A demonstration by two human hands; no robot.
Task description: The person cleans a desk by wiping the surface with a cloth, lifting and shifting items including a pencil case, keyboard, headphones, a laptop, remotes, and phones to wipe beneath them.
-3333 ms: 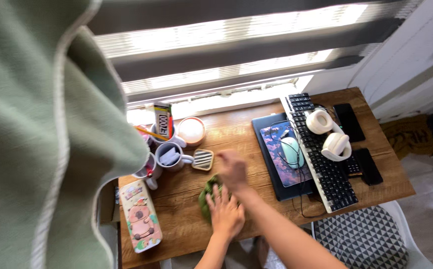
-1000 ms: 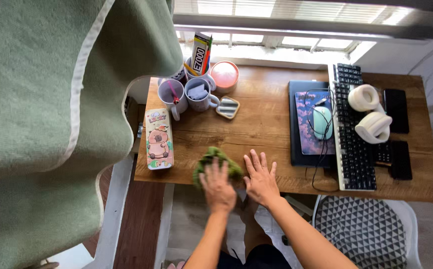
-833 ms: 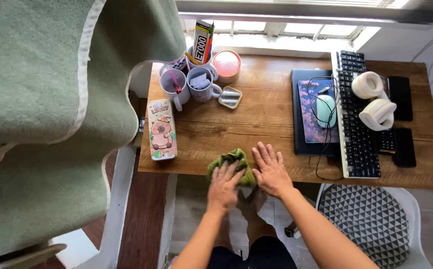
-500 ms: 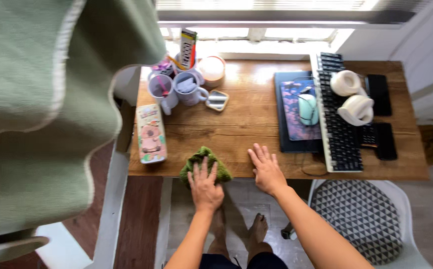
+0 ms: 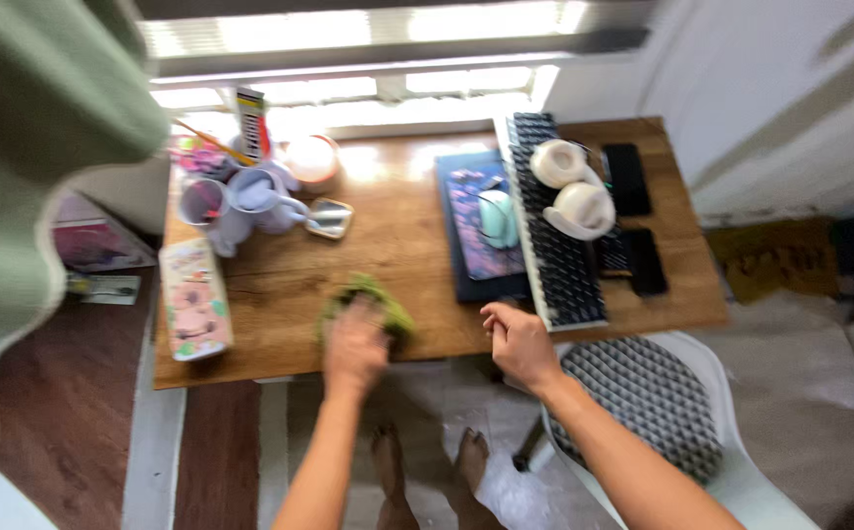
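Note:
My left hand (image 5: 355,345) presses flat on a crumpled green cloth (image 5: 391,312) lying on the wooden desk (image 5: 398,231) near its front edge. My right hand (image 5: 518,342) rests at the desk's front edge, fingers curled, just in front of the black keyboard (image 5: 557,245). It holds nothing. The picture is blurred by motion.
Mugs with pens (image 5: 236,201) and a pink lidded jar (image 5: 311,160) stand at the back left. A long illustrated tin (image 5: 192,312) lies at the left. A mouse (image 5: 497,218) on a pad, white headphones (image 5: 570,191) and dark phones (image 5: 627,179) lie at right. A patterned chair (image 5: 643,397) and a green curtain (image 5: 15,147) flank the desk.
The view has swung right and blurred. My left hand has slid the green cloth a little up the desk from the edge. My right hand has curled its fingers at the edge.

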